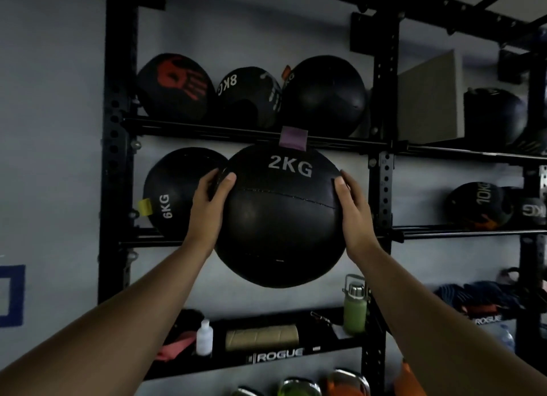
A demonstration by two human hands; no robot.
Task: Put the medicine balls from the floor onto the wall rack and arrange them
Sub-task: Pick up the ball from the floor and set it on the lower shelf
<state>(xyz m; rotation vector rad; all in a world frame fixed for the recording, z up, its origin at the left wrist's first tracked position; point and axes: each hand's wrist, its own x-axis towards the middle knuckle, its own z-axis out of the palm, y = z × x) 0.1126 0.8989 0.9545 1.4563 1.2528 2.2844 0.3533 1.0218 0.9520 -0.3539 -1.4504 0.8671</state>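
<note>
The round black leather medicine ball marked 2KG (279, 218) is held up in front of the black steel wall rack (118, 129), clamped between the two hands: the left hand (211, 201) presses its left flank and the right hand (352, 206) its right flank, palms facing each other, thumbs on the near face. The ball sits level with the middle tier, its lower half hanging below that tier's front rail (444, 233), so it seems not yet seated. A ball has no long axis; the seam runs roughly across and the weight mark faces out at the top, just under a purple tag (293, 137) on the rail above.

What the next move turns on is the gap: the open slot lies straight behind and slightly above the ball's underside, between the black ball marked 6KG (174, 194), which it touches or nearly touches on the left, and the perforated upright (383, 194) close on the right. Both hands are equally near. I judge the ball must rise over the rail and go back, with little room for the right fingers against the upright. The upper tier holds three black balls, among them one marked 8KG (245, 96)
</note>
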